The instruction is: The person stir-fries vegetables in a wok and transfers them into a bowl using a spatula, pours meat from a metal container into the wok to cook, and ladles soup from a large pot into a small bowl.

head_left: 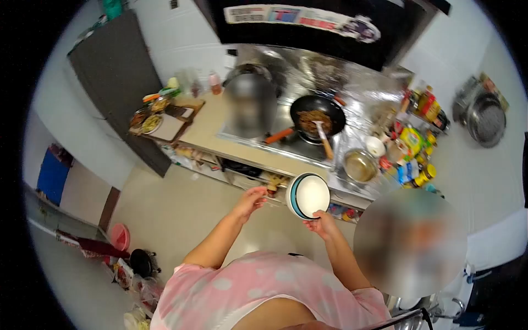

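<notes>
My right hand (322,223) grips a stack of nested bowls (312,196) by the lower rim, thumb over the edge. The inner bowl is white, and a blue-green band shows around it. To the left, my left hand (253,202) hangs in the air with fingers apart and nothing visible in it, a short gap from the bowls. Beyond them, a black wok (301,110) with brown food and a wooden-handled spatula (324,141) stands on the stove (280,144).
A metal pot (360,166) and small white bowl (375,146) stand right of the stove, near crowded bottles and packets (412,144). A cutting board (184,118) with plated food lies at the counter's left end. A range hood (308,27) overhangs the stove. Two areas are blurred out.
</notes>
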{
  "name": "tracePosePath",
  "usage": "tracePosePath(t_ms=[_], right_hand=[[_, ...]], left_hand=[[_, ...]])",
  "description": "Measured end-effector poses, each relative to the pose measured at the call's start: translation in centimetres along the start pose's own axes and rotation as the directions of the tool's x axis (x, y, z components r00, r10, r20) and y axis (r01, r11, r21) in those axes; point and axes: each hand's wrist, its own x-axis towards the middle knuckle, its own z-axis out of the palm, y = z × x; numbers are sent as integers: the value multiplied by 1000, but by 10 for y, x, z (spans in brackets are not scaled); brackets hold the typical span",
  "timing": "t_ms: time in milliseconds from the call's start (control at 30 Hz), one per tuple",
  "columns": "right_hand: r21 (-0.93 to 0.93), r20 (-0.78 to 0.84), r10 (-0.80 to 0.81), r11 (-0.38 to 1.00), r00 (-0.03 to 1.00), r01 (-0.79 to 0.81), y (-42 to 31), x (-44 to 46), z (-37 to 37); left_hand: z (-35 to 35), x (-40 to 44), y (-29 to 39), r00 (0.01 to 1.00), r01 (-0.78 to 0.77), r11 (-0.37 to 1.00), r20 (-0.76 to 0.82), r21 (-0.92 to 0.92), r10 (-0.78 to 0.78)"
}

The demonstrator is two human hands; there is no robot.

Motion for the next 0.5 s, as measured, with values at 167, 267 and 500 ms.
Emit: tracePosePath(t_ms=[167, 267, 500], right_hand=[[-76, 200, 104, 993, 974, -90, 11, 89, 108], [-116, 264, 159, 984, 951, -132, 15, 136, 160], [-146, 262, 312, 948, 913, -282, 7, 244, 255]], left_hand=[[-115, -36, 54, 963, -134, 985, -248, -111, 103], [-165, -45, 65, 941, -165, 974, -319, -154, 109], [-245, -37, 72, 888, -205, 945, -455, -254, 71]])
